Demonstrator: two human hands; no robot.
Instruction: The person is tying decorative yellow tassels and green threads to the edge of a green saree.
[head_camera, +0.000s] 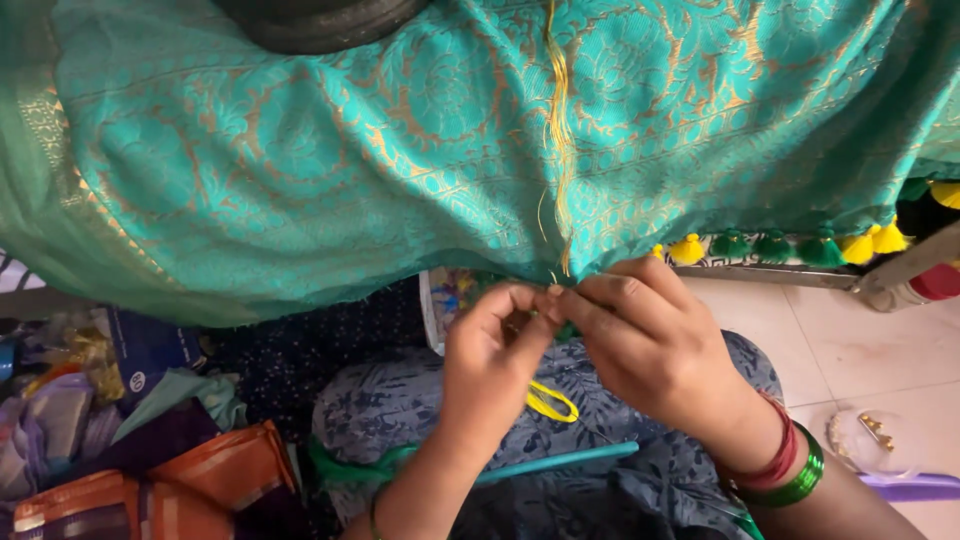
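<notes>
Teal brocade cloth (400, 150) hangs over the lap; at its lower hem, left hand (490, 365) and right hand (650, 345) meet, fingertips pinching the edge beneath hanging yellow threads (558, 130).

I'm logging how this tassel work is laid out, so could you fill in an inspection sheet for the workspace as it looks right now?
Surface: teal brocade cloth with gold pattern draped across the view; person's lap in blue print fabric below it.
Job's things: loose gold threads hang down the cloth to its hem; yellow and green tassels line the hem to the right.
Clutter: folded orange cloth, yellow thread loop, teal rod on the lap.
Grips: left hand and right hand pinch the hem together where the threads end; bangles on the right wrist.
Cables: nothing seen.
Surroundings: pale tiled floor, dark round object at top.
</notes>
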